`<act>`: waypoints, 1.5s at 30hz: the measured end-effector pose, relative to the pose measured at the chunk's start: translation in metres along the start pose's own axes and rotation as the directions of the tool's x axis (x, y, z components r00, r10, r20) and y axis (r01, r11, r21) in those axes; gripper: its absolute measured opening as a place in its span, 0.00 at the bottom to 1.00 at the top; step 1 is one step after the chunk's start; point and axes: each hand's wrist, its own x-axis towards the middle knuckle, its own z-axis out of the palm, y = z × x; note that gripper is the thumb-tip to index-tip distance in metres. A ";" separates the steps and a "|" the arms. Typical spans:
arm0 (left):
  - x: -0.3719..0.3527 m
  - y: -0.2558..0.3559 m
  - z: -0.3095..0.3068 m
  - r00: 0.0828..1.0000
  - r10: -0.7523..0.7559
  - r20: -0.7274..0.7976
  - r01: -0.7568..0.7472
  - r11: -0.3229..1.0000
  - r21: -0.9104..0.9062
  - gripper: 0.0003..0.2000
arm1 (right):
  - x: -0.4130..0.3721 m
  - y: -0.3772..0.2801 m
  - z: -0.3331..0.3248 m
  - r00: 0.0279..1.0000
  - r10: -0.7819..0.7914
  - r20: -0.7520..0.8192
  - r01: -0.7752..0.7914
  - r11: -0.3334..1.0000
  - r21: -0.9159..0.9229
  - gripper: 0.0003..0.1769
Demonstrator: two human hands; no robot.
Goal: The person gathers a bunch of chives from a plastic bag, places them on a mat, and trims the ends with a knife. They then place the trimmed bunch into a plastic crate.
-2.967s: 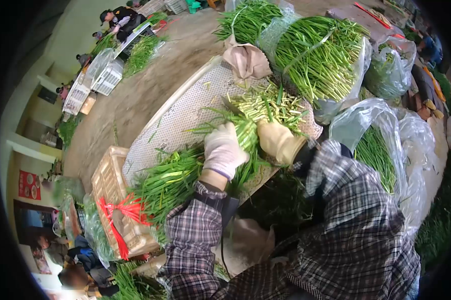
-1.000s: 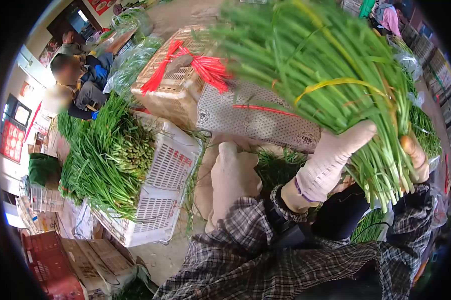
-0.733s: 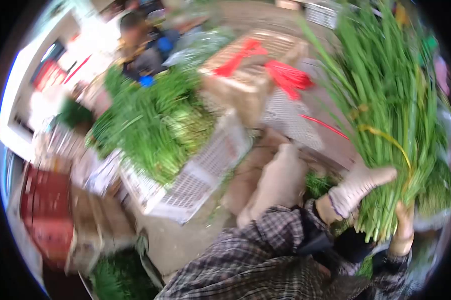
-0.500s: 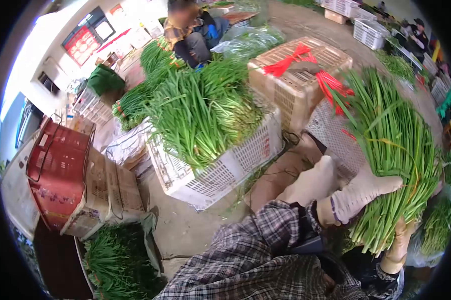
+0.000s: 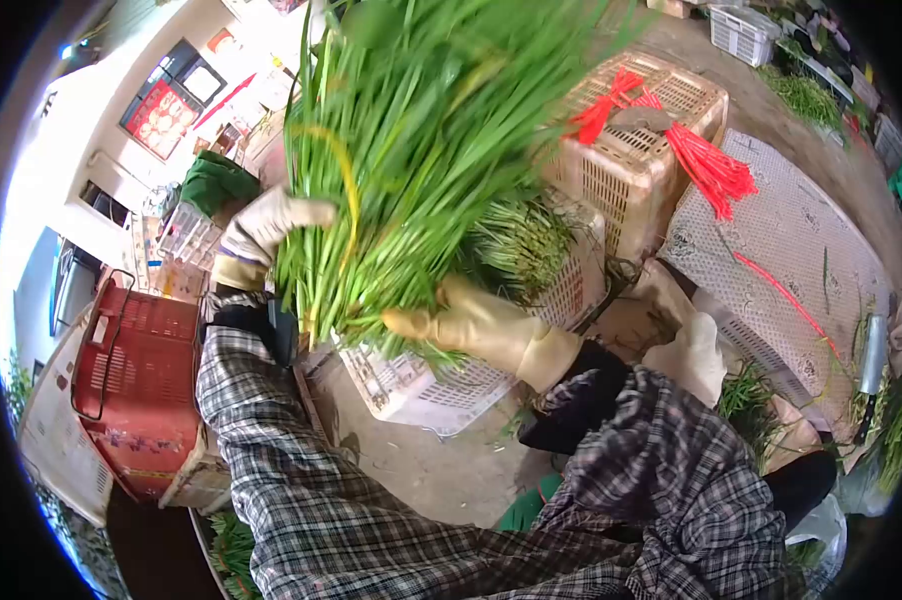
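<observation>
A large bundle of long green leafy stalks (image 5: 411, 150) fills the upper middle, partly blurred, its cut ends toward me. My left hand (image 5: 271, 228), in a pale glove, grips its left side. Wrapped against the lower right of the bundle is my right hand (image 5: 481, 325), in a cream glove. Both hands hold the bundle above a white slatted crate (image 5: 431, 395). Inside that crate, other stalks (image 5: 531, 245) show to the right of the bundle.
A cream crate (image 5: 641, 140) carries red ties (image 5: 711, 170). Right of it, a grey patterned board (image 5: 781, 240) bears one loose red strip; a silver-bladed knife (image 5: 872, 355) lies at its right edge. Red crate (image 5: 141, 375) at left; green cloth (image 5: 216, 183) behind.
Both hands have carried the bundle from the right side, over the patterned board, leftward to above the white crate. The board and knife are now uncovered, and the view has shifted slightly.
</observation>
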 end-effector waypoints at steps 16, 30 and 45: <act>0.011 -0.147 0.072 0.892 -0.310 -0.327 0.368 0.921 0.129 0.48 | -0.080 0.127 0.001 0.948 0.312 0.066 -0.298 0.939 -0.172 0.31; 0.015 -0.126 0.161 0.832 0.219 -0.509 0.207 0.729 0.653 0.65 | -0.175 0.117 0.001 0.903 0.416 0.104 -0.376 0.884 -0.277 0.33; 0.035 -0.047 0.197 0.764 0.350 -0.542 0.287 0.568 0.772 0.58 | -0.387 0.033 -0.067 0.599 -0.160 -0.785 -0.543 0.639 -0.545 0.21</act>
